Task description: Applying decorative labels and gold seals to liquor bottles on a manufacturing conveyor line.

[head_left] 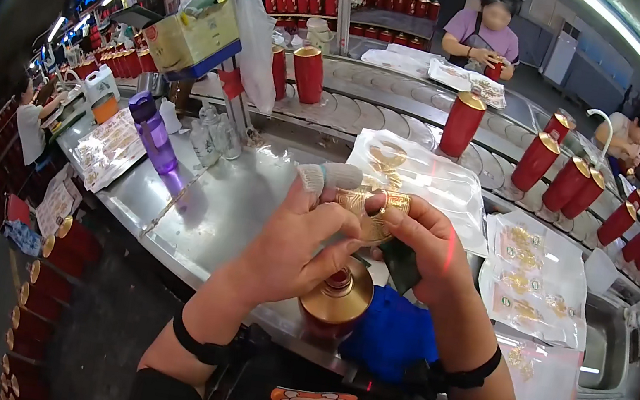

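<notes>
Between my hands is a thin gold ornamental decal (371, 223), raised above the workbench. My left hand (284, 240) is closed on its left side, with a pale fabric sleeve over one finger. On the other side, my right hand (436, 248) pinches the decal's upper edge between thumb and fingers. Directly below stands an upright red bottle with a gold shoulder (336, 301) and a narrow neck, partly covered by my left hand. A dark green piece (400, 266) shows under my right hand; whether it is held, I cannot tell.
A crumpled blue cloth (393, 333) lies right of the bottle. White sheets with gold decals (521, 295) cover the right side. A purple water bottle (154, 136) stands left. Red bottles (461, 126) ride a curved conveyor beyond; a sink (604, 354) is far right. Co-workers sit across.
</notes>
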The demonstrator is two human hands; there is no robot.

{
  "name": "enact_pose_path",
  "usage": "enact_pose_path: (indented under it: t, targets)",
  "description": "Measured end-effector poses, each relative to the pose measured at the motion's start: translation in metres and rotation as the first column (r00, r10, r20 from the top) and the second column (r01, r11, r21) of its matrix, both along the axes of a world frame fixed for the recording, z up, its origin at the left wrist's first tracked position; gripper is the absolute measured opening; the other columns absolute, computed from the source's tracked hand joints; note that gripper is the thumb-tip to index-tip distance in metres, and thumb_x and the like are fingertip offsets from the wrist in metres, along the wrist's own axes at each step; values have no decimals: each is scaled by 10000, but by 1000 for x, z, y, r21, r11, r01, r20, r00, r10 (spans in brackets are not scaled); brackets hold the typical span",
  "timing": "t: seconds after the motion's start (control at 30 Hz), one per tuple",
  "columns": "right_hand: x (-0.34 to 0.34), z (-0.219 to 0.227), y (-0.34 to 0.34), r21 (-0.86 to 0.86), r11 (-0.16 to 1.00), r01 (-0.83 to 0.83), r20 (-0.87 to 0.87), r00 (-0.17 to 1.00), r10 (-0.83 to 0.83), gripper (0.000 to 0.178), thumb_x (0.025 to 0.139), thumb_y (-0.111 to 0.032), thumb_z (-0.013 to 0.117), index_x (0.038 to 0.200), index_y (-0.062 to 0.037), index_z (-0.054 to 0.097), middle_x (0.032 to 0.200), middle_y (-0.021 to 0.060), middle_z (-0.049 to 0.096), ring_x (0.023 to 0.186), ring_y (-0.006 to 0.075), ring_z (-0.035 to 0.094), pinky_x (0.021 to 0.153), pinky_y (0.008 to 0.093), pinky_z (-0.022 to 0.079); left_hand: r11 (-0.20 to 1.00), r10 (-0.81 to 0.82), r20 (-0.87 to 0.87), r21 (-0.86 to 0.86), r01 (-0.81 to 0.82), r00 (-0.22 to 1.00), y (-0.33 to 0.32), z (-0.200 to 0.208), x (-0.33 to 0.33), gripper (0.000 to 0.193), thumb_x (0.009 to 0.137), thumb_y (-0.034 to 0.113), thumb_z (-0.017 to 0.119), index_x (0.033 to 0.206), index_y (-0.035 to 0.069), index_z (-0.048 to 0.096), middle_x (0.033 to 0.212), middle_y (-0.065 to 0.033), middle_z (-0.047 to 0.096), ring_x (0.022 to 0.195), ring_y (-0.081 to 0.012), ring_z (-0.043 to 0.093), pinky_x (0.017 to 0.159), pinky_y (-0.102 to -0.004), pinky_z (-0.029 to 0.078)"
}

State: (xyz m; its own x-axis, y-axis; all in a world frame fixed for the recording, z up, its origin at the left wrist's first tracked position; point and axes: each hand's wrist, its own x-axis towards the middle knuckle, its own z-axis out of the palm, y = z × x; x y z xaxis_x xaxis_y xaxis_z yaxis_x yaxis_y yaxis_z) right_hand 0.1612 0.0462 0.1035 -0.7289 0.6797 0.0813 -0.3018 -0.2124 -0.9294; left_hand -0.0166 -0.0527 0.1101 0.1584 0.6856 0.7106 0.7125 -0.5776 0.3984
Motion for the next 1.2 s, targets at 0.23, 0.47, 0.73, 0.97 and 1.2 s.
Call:
enact_pose_path:
  t: [0.23,0.47,0.73,0.97,1.2]
  targets:
    - [2,-1,0,113,993,30,31,999,-34,285,886,-241,663,1077,-31,643,920,-2,627,783,64,544,680,233,448,999,-18,101,-42,23,995,-1,1,-2,109,834,110,638,920,54,602,1029,-167,525,979,-328,473,893,-398,391]
    - [10,-12,5,243,970,-29,39,999,20,286,905,-158,628,1155,-18,616,976,20,643,869,85,598,797,247,488,893,-14,838,-235,384,545,6,-13,-1,96,936,132,530,964,40,530,977,-54,574,962,-183,565,896,-304,443]
    - [27,-7,7,583,810,-71,138,990,-12,259,886,-194,661,1059,-3,644,1099,84,579,979,145,574,848,300,468,710,-146,977,-8,704,158,21,3,-17,34,892,66,503,921,50,512,1000,-60,582,1062,-211,609,947,-386,482]
    - [62,-9,35,679,708,-195,325,944,-52,331,970,-322,527,1111,-54,657,990,40,590,846,126,545,728,266,453,643,-335,850,-110,758,407,30,22,-29,87,836,134,551,842,57,511,1183,-170,586,1116,-258,577,985,-426,431]
    - [37,48,28,615,708,-348,411,907,90,427,1025,-378,389,1063,-21,620,852,-7,533,770,96,463,667,240,404,559,-413,778,-195,806,474,36,45,-14,221,749,229,618,762,48,492,862,-64,573,788,-139,520,764,-265,420]
